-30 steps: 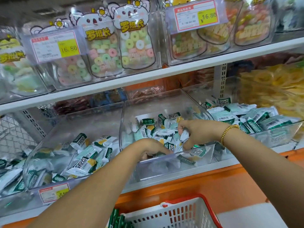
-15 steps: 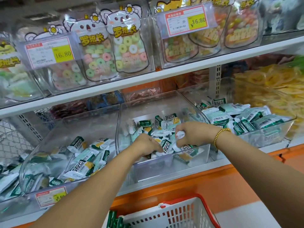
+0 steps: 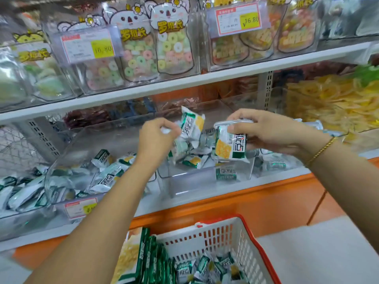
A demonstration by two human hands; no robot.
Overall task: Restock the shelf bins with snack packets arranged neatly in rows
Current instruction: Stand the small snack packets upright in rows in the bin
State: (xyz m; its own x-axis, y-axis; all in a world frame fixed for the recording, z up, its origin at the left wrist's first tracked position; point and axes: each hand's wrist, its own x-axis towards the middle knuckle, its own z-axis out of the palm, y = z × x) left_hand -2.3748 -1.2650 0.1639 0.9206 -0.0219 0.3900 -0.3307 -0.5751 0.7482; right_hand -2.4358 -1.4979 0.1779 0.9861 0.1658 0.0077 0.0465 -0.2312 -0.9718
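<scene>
Packets are lying loose and unaligned in the middle bin. The left hand is pinching the first packet by its edge and holding it tilted above that pile. The right hand is gripping the second packet, thumb curling over its top, just beside the first and not touching it. The left bin is holding more packets in disorder. The basket below the shelf is carrying further packets and green boxes.

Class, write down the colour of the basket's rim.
Red, on the white basket; clearest in the head view.
</scene>
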